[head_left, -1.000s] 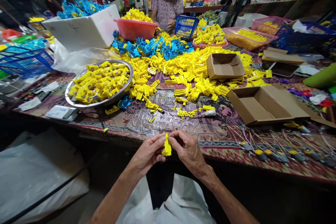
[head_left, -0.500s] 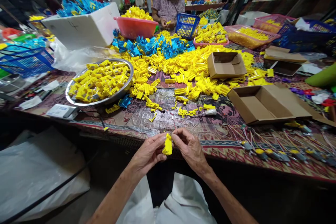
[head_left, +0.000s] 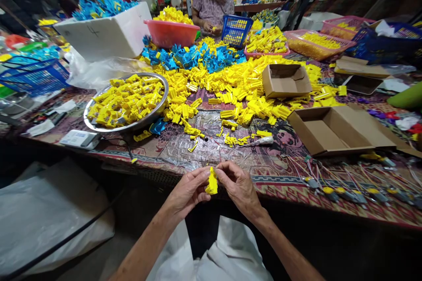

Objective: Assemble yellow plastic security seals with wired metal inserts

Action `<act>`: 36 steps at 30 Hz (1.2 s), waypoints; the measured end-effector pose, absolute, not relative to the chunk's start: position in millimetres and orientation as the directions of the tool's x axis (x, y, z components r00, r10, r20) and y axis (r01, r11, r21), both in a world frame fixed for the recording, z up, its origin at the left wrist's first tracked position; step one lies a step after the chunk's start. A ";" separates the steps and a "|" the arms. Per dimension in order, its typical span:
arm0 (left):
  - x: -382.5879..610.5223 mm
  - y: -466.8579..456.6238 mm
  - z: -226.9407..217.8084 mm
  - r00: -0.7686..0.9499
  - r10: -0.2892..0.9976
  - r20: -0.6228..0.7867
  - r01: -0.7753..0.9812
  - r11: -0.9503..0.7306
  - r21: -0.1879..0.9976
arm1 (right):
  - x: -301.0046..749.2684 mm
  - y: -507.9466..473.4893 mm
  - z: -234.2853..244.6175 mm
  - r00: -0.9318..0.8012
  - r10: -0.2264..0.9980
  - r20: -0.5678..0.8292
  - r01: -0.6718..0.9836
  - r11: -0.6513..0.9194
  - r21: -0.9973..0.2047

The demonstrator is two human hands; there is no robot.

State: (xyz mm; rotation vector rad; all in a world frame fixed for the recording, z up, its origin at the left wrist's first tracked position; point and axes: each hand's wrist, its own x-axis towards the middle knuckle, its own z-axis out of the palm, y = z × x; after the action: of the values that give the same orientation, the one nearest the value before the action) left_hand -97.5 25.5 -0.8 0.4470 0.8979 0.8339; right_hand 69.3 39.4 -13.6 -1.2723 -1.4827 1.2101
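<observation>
My left hand (head_left: pixel 189 189) and my right hand (head_left: pixel 239 186) meet just in front of the table's near edge, both pinching one small yellow plastic part (head_left: pixel 211 182) held upright between the fingertips. A thin red wire (head_left: pixel 218 154) rises from the part toward the table. Straight ahead lies a crinkled clear plastic sheet (head_left: pixel 201 149) with a few loose yellow bits (head_left: pixel 235 140). Beyond it spreads a big heap of yellow plastic parts (head_left: pixel 237 90).
A metal tray (head_left: pixel 158 109) of yellow parts sits at left, open cardboard boxes (head_left: pixel 325 129) at right, wired small motors (head_left: pixel 343 193) along the near right edge. Blue parts (head_left: pixel 194 58), a pink basin (head_left: pixel 171 34) and a white foam box (head_left: pixel 105 37) stand farther back. Another person (head_left: pixel 212 4) works opposite.
My hands have risen slightly and stayed pinched on the yellow part. The view shifted a little; the person opposite has moved their hands.
</observation>
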 end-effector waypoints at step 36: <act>-93.8 26.4 3.3 0.297 0.835 -0.464 -0.285 0.541 0.791 | 71.4 33.0 -4.1 -0.218 0.948 0.230 0.439 0.306 -0.845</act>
State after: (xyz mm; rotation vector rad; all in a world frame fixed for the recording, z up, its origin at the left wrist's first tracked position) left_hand -93.8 26.4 3.3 0.6534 1.0057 0.8190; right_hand 71.4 33.0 -4.1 -1.2448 -1.8009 0.8332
